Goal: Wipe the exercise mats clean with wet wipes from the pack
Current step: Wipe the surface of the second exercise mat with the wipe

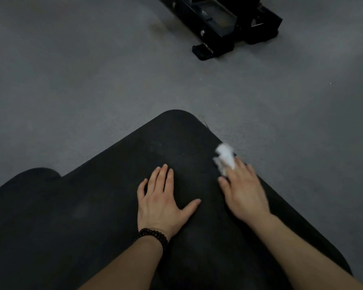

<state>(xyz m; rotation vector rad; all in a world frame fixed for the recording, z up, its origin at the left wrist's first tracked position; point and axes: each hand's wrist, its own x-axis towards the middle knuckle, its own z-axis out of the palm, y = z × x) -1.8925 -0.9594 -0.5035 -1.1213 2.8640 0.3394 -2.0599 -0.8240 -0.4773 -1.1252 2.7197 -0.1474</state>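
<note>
A black exercise mat [172,143] lies on the grey floor, its rounded corner pointing away from me. My left hand [164,201] lies flat on the mat with fingers spread, a dark bead bracelet on its wrist. My right hand [244,192] is near the mat's right edge, blurred by motion, pressing a crumpled white wet wipe [224,159] onto the mat under its straight fingers. The wipe sticks out beyond the fingertips. A second black mat [38,181] shows underneath at the left. The pack of wipes is out of sight.
The black base of a gym machine [228,26] stands on the floor at the upper right. Grey floor [92,91] surrounds the mats on the left, far and right sides.
</note>
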